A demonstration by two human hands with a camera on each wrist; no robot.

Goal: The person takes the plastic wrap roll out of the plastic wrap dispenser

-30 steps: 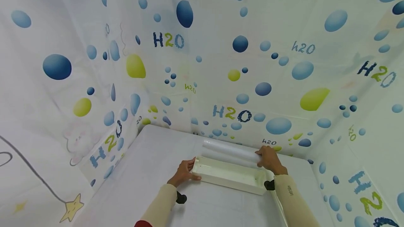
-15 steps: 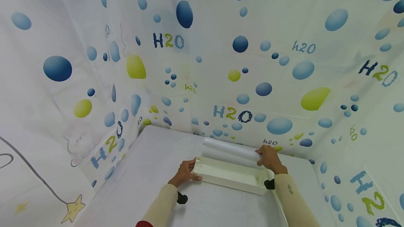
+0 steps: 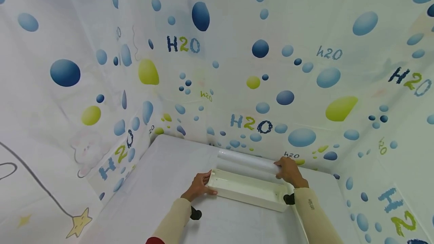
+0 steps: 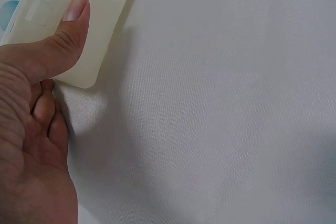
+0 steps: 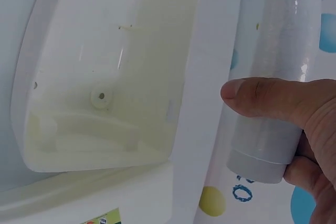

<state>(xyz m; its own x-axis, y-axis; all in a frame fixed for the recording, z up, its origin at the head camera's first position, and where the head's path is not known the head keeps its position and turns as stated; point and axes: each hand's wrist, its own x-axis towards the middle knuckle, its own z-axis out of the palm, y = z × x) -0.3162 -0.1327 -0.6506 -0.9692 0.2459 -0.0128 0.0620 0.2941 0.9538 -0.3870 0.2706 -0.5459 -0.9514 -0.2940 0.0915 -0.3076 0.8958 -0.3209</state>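
A long, cream plastic box (image 3: 244,197), shallow and open on top, lies tilted slightly across the table in the head view. My left hand (image 3: 198,186) grips its left end, the thumb (image 4: 76,22) pressed along the outer wall in the left wrist view. Behind the box, alongside the back wall, is a roll of clear plastic film (image 3: 249,161). My right hand (image 3: 291,172) holds this roll near its right end, thumb across the top and fingers curled behind it. In the right wrist view, a pale core end (image 5: 257,167) sticks out past the film.
A second long cream piece with a green label (image 5: 105,216) adjoins the box's right end, partly hidden beneath my right forearm. White cloth covers the table (image 3: 162,183). Sheets (image 3: 230,86) printed with blue and green drops rise behind and at both sides.
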